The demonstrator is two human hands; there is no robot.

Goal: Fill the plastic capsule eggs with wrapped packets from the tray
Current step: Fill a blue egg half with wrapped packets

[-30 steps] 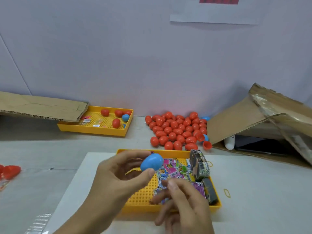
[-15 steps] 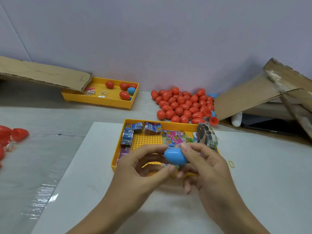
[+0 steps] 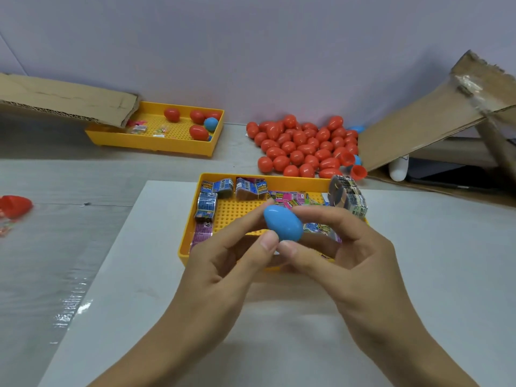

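Both hands meet over the near yellow tray (image 3: 187, 241), pinching one blue egg (image 3: 282, 223) between them: the left hand (image 3: 223, 263) has thumb and forefinger curled on its lower-left side, the right hand (image 3: 346, 252) curls thumb and fingers round its right side. The egg looks closed; whether it is filled I cannot tell. Its long axis runs slantwise, one end up and away toward the left fingertips, the other end down toward both thumbs. Just beyond the grip lie the wrapped packets (image 3: 290, 198), many left. Farther off sits the red egg pile (image 3: 304, 146); left of it, a far tray (image 3: 156, 141) with a few eggs, so most work seems to remain.
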